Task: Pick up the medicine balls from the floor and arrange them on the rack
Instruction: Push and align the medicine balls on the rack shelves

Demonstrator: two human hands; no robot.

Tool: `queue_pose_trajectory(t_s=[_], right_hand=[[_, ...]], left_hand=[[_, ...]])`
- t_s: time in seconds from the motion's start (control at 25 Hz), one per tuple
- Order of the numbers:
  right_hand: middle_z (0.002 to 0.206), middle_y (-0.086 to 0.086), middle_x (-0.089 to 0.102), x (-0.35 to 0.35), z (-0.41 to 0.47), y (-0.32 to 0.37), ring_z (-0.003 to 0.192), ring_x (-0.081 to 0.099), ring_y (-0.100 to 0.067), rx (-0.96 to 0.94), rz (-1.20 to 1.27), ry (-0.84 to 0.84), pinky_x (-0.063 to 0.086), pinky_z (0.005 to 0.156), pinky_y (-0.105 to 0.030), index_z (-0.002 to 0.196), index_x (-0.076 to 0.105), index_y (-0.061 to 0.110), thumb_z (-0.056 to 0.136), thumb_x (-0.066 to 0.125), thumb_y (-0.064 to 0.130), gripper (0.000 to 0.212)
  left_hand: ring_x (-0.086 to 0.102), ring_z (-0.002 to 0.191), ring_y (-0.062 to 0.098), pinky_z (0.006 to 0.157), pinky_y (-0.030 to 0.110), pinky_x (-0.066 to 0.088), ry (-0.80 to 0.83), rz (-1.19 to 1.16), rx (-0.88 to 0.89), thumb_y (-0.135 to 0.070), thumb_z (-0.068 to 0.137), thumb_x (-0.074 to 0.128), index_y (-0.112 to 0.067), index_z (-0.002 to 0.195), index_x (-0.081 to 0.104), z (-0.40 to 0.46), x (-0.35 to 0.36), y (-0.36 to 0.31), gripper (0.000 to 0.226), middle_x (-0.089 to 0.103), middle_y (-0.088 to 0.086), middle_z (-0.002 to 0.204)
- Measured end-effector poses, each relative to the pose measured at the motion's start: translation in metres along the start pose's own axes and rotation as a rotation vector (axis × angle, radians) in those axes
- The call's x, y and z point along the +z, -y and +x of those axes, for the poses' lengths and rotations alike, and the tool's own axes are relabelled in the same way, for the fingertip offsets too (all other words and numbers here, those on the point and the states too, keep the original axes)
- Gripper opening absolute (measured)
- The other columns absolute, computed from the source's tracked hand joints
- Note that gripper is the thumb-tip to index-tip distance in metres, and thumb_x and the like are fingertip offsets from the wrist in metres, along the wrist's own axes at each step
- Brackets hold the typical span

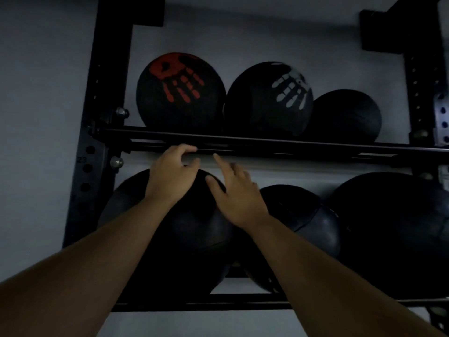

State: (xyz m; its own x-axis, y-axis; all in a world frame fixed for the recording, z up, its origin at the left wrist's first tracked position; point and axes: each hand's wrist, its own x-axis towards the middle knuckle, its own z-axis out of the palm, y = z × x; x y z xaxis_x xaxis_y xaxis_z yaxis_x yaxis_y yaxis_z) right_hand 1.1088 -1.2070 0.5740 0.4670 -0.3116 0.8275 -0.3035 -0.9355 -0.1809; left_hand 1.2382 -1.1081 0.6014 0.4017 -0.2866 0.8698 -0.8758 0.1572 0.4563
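Note:
A large black medicine ball [192,239] sits at the left end of the lower shelf of a black steel rack [243,147]. My left hand [170,173] rests on its top with fingers curled loosely, close under the upper shelf bars. My right hand [235,190] lies on the ball's upper right side, fingers spread. Neither hand grips it. To its right on the same shelf sit a smaller dark ball [306,229] and a big black ball [398,229].
The upper shelf holds a ball with a red handprint [179,91], one with a white handprint [269,98], and a plain black ball [347,115]. Rack uprights [97,117] stand left and right against a pale wall. The scene is dim.

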Motion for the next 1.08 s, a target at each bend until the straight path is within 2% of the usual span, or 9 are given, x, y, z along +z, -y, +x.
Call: queue_pose_trajectory(t_s=[0.16,0.36,0.48,0.56,0.72,0.84,0.96,1.08], right_hand=[[0.151,-0.010,0.047,-0.088,0.013,-0.064,0.135,0.044,-0.036,0.037,-0.106,-0.201,0.037,0.107,-0.051,0.158,0.031,0.033,0.104,0.040,0.051,0.058],[0.151,-0.018,0.042,-0.223,0.031,-0.200,0.132,0.045,-0.043,0.018,-0.197,-0.407,0.039,0.106,-0.054,0.154,0.037,0.026,0.104,0.044,0.042,0.053],[0.150,-0.018,0.041,-0.281,0.039,-0.273,0.130,0.046,-0.044,0.015,-0.192,-0.454,0.042,0.104,-0.053,0.153,0.038,0.024,0.104,0.045,0.039,0.051],[0.151,-0.021,0.040,-0.309,0.053,-0.314,0.133,0.044,-0.045,0.022,-0.201,-0.431,0.041,0.108,-0.053,0.153,0.038,0.022,0.105,0.044,0.038,0.051],[0.157,-0.021,0.032,-0.328,0.091,-0.352,0.137,0.042,-0.044,0.133,0.000,-0.401,0.034,0.117,-0.049,0.154,0.036,0.022,0.106,0.039,0.043,0.053],[0.162,-0.022,0.029,-0.318,0.121,-0.354,0.141,0.041,-0.041,0.193,0.170,-0.283,0.030,0.117,-0.042,0.157,0.033,0.021,0.106,0.034,0.052,0.060],[0.168,-0.021,0.022,-0.299,0.143,-0.345,0.149,0.031,-0.041,0.241,0.283,-0.157,0.024,0.124,-0.050,0.163,0.019,0.022,0.103,0.025,0.063,0.073],[0.170,-0.023,0.007,-0.277,0.157,-0.335,0.151,0.022,-0.048,0.319,0.280,-0.224,0.018,0.125,-0.056,0.165,0.007,0.028,0.101,0.019,0.068,0.076]], left_hand=[[0.061,0.122,0.015,0.104,0.033,0.047,0.000,-0.013,0.179,-0.030,0.095,0.060,-0.025,0.125,0.070,0.022,0.066,-0.083,0.031,0.065,-0.004,0.131],[0.061,0.110,0.013,0.097,0.029,0.049,-0.081,-0.048,0.348,-0.025,0.097,0.059,-0.021,0.118,0.073,0.049,0.175,-0.187,0.025,0.067,-0.002,0.123],[0.062,0.111,0.013,0.097,0.029,0.050,-0.108,-0.095,0.358,-0.023,0.098,0.057,-0.019,0.118,0.072,0.068,0.232,-0.229,0.025,0.067,-0.001,0.123],[0.062,0.116,0.017,0.100,0.034,0.051,-0.139,-0.074,0.327,-0.026,0.099,0.055,-0.018,0.122,0.070,0.085,0.263,-0.248,0.028,0.065,0.000,0.128],[0.055,0.128,0.024,0.108,0.040,0.045,-0.172,0.046,0.282,-0.034,0.103,0.049,-0.017,0.135,0.061,0.118,0.302,-0.273,0.038,0.055,0.004,0.145],[0.047,0.139,0.028,0.115,0.044,0.040,-0.120,0.130,0.282,-0.039,0.106,0.042,-0.018,0.148,0.048,0.140,0.317,-0.286,0.048,0.045,0.007,0.157],[0.033,0.152,0.029,0.124,0.046,0.027,0.014,0.247,0.329,-0.045,0.108,0.035,-0.025,0.158,0.039,0.156,0.333,-0.293,0.054,0.034,0.005,0.168],[0.020,0.159,0.025,0.129,0.045,0.015,0.162,0.324,0.386,-0.045,0.110,0.029,-0.032,0.160,0.035,0.167,0.345,-0.285,0.052,0.025,0.002,0.173]])
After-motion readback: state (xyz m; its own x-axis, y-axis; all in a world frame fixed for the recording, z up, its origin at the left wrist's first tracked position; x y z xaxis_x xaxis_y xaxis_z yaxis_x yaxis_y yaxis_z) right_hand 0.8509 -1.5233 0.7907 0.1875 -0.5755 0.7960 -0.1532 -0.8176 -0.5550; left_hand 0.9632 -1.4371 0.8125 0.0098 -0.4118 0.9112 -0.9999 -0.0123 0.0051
